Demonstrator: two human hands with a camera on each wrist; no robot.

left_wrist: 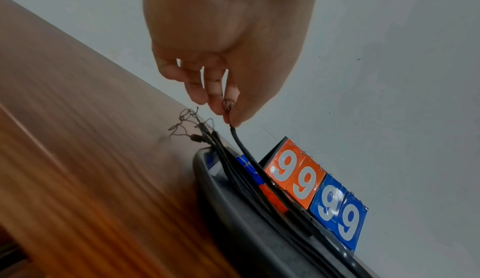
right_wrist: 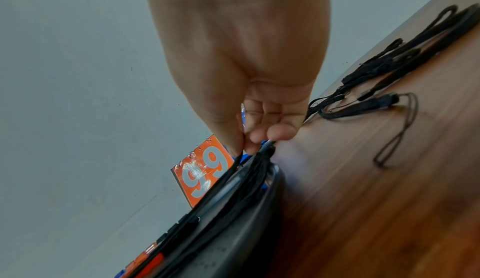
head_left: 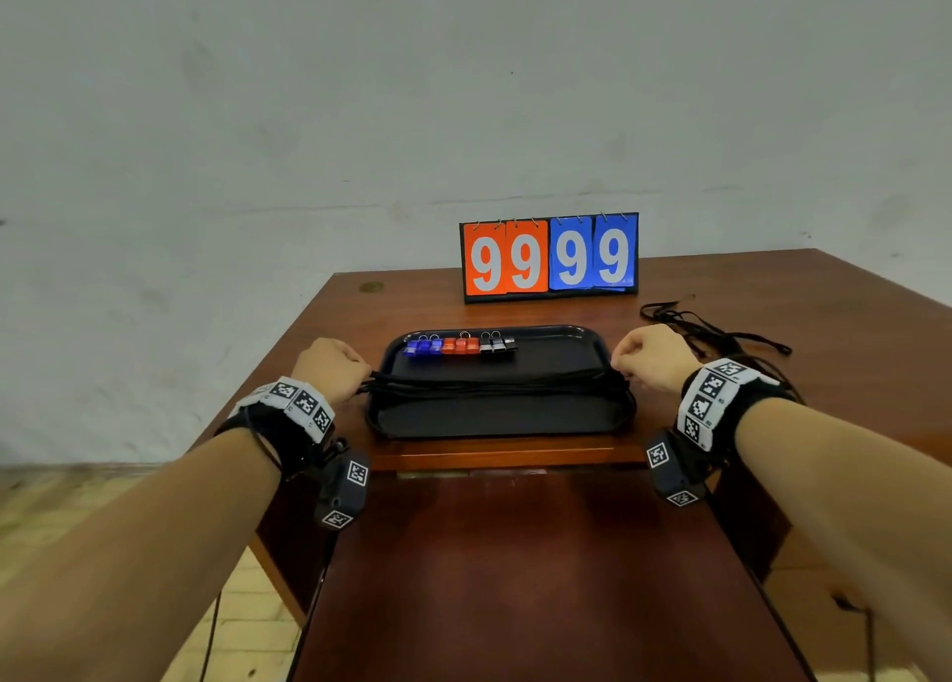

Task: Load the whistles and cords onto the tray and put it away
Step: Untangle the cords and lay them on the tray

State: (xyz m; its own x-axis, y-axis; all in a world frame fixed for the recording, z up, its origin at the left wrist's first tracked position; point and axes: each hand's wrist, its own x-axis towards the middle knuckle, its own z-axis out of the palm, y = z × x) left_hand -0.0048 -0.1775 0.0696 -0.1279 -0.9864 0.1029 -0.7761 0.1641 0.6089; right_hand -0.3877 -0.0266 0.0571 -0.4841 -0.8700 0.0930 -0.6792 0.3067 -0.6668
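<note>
A black tray [head_left: 494, 416] sits on the wooden table near its front edge. A row of blue, red and black whistles [head_left: 460, 345] lies along its far side. Several black cords [head_left: 494, 384] are stretched across the tray from left to right. My left hand [head_left: 335, 367] pinches one cord [left_wrist: 240, 142] by its end at the tray's left rim, while other cord ends [left_wrist: 200, 132] rest there loose. My right hand [head_left: 651, 359] pinches the cord's other end [right_wrist: 235, 164] at the right rim. More black cords [head_left: 721, 334] lie loose on the table to the right.
A flip scoreboard [head_left: 550, 258] reading 9999 stands behind the tray, near the wall. The table's front edge [head_left: 505, 452] runs just below the tray. The loose cords [right_wrist: 389, 73] spread beyond my right hand.
</note>
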